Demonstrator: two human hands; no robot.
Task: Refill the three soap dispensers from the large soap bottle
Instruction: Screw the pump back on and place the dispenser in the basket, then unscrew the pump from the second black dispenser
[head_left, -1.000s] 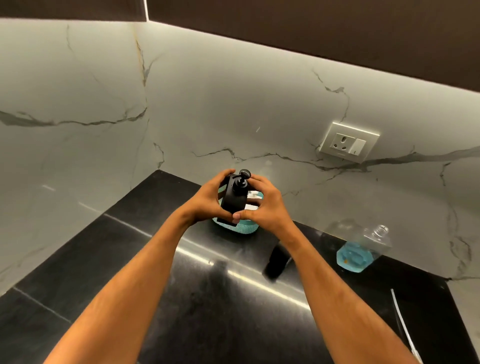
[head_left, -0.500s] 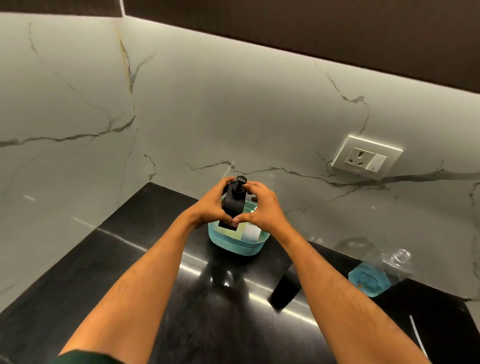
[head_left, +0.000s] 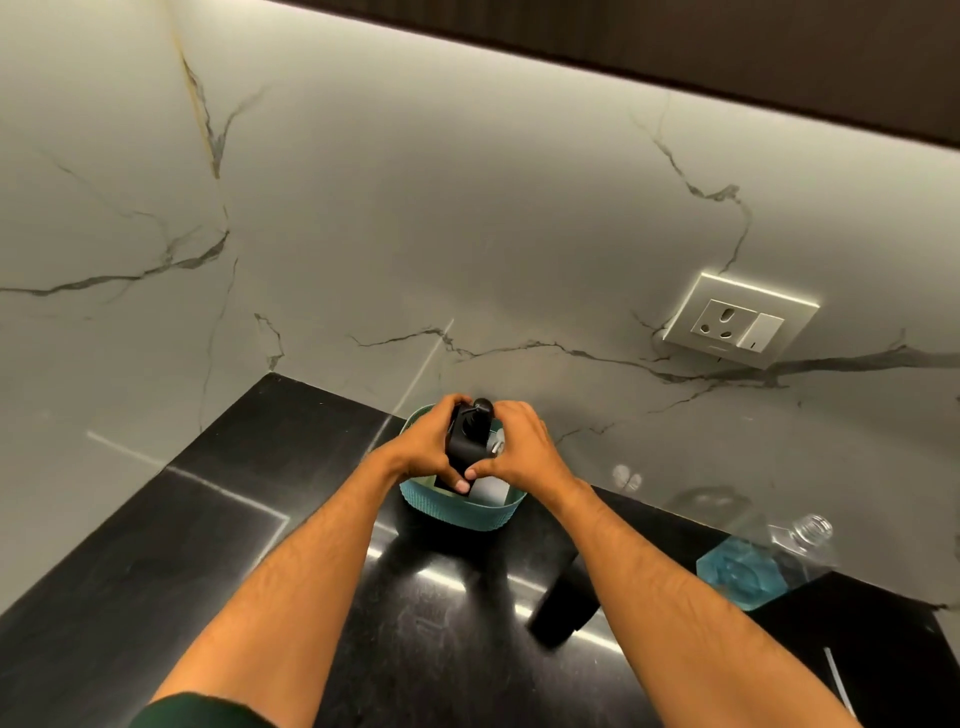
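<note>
1. I'm seeing both hands, left hand (head_left: 423, 449) and right hand (head_left: 519, 448), gripping the black pump dispenser (head_left: 467, 441) in the teal basket (head_left: 457, 512).
2. The basket is sitting on the black counter (head_left: 208, 519) against the marble wall (head_left: 415, 234).

In front of you a black stone countertop (head_left: 156, 582) meets a white marble-veined backsplash (head_left: 415, 208). A wall socket with a switch (head_left: 740, 322) is mounted on the backsplash to your right, beneath a dark overhead cabinet (head_left: 727, 47).
</note>
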